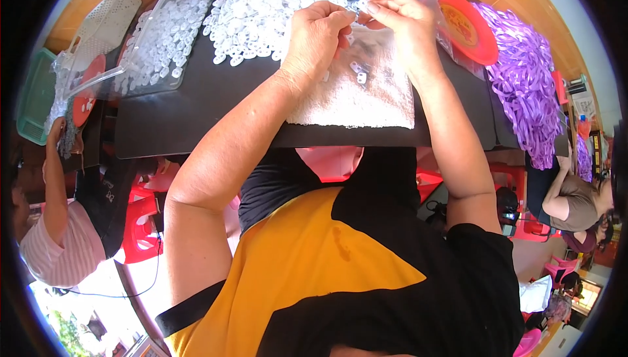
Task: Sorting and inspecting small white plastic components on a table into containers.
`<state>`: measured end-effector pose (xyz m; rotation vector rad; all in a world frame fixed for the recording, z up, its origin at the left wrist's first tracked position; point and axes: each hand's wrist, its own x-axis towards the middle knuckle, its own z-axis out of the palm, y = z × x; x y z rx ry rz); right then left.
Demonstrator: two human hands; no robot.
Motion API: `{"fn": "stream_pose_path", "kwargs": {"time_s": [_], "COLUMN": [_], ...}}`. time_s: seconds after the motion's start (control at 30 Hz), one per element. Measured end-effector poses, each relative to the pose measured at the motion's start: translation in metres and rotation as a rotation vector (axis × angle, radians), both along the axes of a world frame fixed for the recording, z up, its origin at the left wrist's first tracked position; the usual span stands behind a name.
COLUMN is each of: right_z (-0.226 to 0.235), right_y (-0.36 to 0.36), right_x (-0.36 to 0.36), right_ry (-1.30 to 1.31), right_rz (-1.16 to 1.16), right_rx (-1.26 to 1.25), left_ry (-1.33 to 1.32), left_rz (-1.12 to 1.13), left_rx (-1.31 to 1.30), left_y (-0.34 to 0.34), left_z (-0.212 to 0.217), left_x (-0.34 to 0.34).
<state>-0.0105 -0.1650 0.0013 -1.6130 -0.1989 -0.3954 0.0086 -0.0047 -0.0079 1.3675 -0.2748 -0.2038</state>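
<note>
Over the pale cloth (366, 107), my left hand (317, 35) and my right hand (407, 27) meet with their fingertips pinched close together. A small white plastic piece (364, 6) shows between the thumb and finger of my right hand. What my left fingertips pinch is too small and covered to make out. A few small white pieces with dark marks (360, 77) lie on the cloth below my hands. Just beyond my left hand spreads a big pile of small white oval pieces (245, 29).
A clear tray of white pieces (171, 43) stands to the left. At right are a red plate (483, 48) and a heap of purple ribbon-like strips (523, 76). A person (62, 239) sits at left, reaching toward the table; another person (575, 203) is at far right.
</note>
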Motion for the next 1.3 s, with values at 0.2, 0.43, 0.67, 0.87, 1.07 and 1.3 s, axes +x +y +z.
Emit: {"fn": "stream_pose_path", "kwargs": {"time_s": [0.2,0.43,0.67,0.87,1.07,1.3], "right_z": [0.004,0.003,0.005,0.004,0.008,0.008], "right_y": [0.002,0.007,0.002,-0.001,0.002,0.007], "right_x": [-0.003,-0.006,-0.005,-0.005,-0.008,-0.012], "right_ry": [-0.009,0.024,0.113,0.072,0.118,0.154], "right_rz": [0.012,0.031,0.073,0.08,0.075,0.077], "right_rx": [0.021,-0.006,0.081,0.077,0.086,0.019], "left_ry": [-0.033,-0.044,-0.067,-0.127,-0.14,-0.151], "left_rz": [0.015,0.01,0.008,-0.028,0.003,0.061], "left_rx": [0.034,0.022,0.082,0.058,0.112,0.129], "left_y": [0.001,-0.001,-0.001,0.001,0.002,0.002], "left_z": [0.004,0.004,0.009,0.004,0.007,0.006], "left_x": [-0.002,-0.004,-0.004,0.0,-0.003,-0.004]}}
